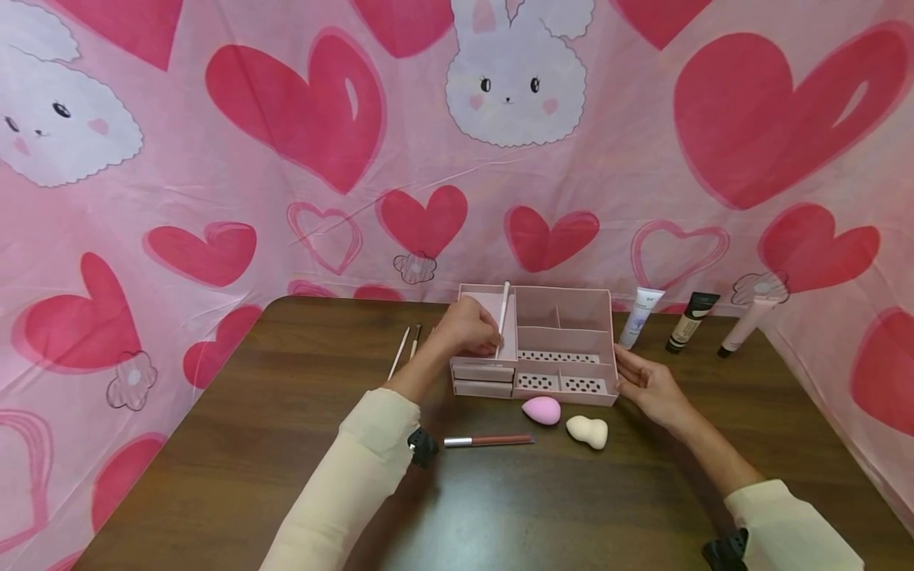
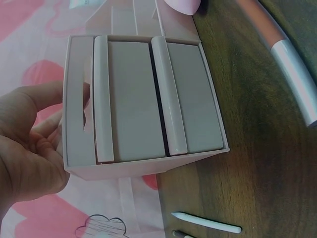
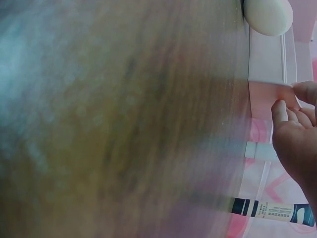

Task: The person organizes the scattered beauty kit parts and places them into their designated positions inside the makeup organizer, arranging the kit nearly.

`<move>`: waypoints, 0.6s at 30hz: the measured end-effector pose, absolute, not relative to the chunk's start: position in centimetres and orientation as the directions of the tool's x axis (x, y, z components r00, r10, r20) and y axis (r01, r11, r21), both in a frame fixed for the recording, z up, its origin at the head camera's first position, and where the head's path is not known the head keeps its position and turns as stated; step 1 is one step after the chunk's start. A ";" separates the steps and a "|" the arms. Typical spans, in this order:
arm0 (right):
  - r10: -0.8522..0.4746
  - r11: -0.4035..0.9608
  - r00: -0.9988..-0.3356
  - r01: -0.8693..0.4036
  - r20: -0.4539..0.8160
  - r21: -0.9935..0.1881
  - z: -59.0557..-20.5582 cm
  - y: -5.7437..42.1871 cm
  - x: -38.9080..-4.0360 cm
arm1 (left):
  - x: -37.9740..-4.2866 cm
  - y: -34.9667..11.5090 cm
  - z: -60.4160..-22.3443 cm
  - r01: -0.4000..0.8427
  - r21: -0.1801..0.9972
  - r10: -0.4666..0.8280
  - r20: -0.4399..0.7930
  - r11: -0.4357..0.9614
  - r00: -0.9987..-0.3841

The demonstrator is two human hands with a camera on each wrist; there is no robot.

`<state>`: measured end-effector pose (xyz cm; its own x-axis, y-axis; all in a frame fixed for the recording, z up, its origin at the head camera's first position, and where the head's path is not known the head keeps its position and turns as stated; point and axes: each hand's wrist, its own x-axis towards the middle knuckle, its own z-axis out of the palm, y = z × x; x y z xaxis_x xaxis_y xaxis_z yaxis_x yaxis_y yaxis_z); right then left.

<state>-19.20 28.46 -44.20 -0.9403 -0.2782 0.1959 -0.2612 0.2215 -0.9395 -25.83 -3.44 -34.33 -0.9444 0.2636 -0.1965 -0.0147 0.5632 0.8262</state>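
Left hand (image 1: 467,327) bends over the organizer (image 1: 585,309); right hand (image 1: 653,388) touches its side.

We find the organizer (image 1: 564,341) at the rear of the table (image 1: 607,507); a rod (image 1: 505,305) over its left tray (image 1: 493,301); before it, two sponges (image 1: 541,410) and a slender tube (image 1: 496,440); right, three squeeze tubes (image 1: 640,319); left, two thin sticks (image 1: 399,353).

In the head view, the left hand (image 1: 467,327) is covering part of the pink organizer (image 1: 564,339), while the left wrist view's top edge is cropping a pink sponge (image 2: 184,5). In the right wrist view, the tabletop (image 3: 148,124) is blurring, print on a dark tube (image 3: 272,210) is proving unreadable, and the frame is cropping the right hand (image 3: 298,148).
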 end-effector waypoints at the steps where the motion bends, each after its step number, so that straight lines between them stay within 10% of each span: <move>1: -0.277 0.223 -0.941 -0.259 0.193 -0.940 -44.2 28.4 -19.2 | -25.8 -3.4 -34.4 -0.011 0.823 0.264 -0.194 0.568 -0.945; 18: -0.271 0.229 -0.943 -0.256 0.191 -0.939 -44.2 28.4 -19.2 | -25.2 -3.5 -34.2 0.005 0.823 0.301 -0.202 0.568 -0.932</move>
